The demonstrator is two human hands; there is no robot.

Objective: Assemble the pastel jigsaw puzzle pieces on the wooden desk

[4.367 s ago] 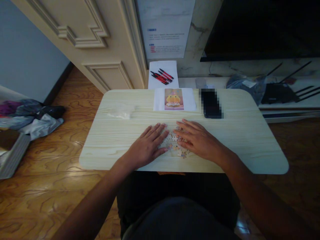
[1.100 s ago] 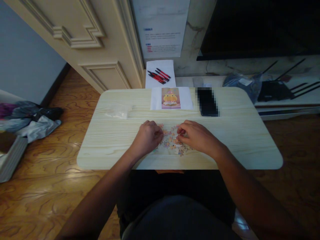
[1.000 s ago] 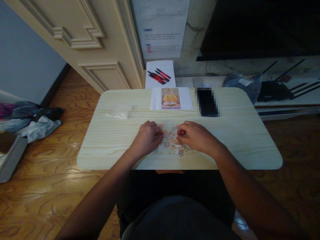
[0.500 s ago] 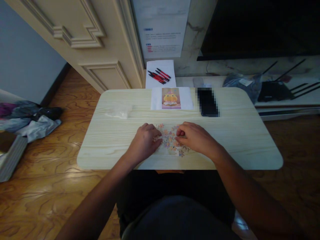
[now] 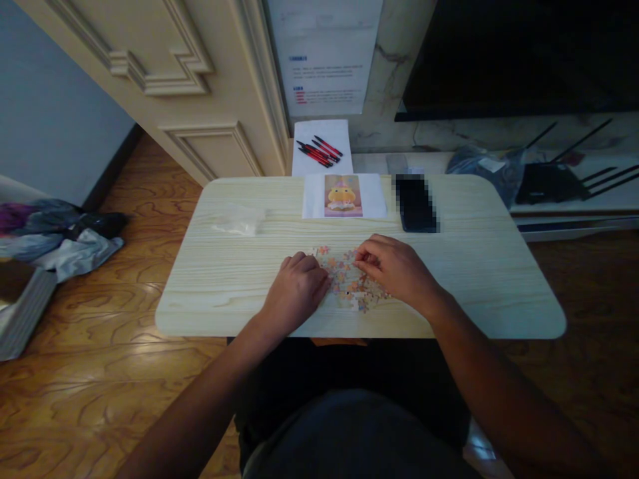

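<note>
Pale wood-grain counter [image 5: 474, 279] with rounded corners, on amber parquet. Heap of small pastel jigsaw pieces [image 5: 347, 283] lies near its front edge, loose and scattered, likely for sorting. Left hand [image 5: 298, 291]: fingers curled, resting at the heap's left edge; grip on a piece cannot be told. Right hand [image 5: 397, 271]: fingertips pinched at the heap's upper right, apparently on a piece. Beyond the heap: duck reference picture [image 5: 343, 195], presumably for comparison; dark phone [image 5: 415, 203] right of it.

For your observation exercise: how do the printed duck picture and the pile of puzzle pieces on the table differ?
The duck picture is one whole flat sheet at the table's far edge; the puzzle pieces are many small loose bits near the front. Nothing touches the picture; the left hand and right hand rest on the pieces. Both show pink and orange-yellow.
</note>
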